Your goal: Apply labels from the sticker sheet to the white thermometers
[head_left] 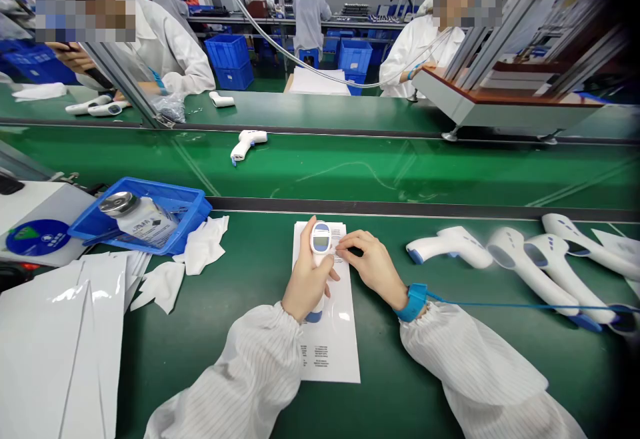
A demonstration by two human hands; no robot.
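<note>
Gripping one white thermometer (321,242) in the left hand (306,285) over a single sheet of paper (327,339), while the right hand (374,269) closes narrow beside it; can't tell if it's pinching anything. Four more thermometers (533,272) lie at three o'clock. Over at ten o'clock, one blue tray (165,189) holds one capped bottle (143,220), tilted. Two clumps of white wipes (203,245) sit by the tray, and plastic bags (60,352) fill eight o'clock on the green bench (240,385).
</note>
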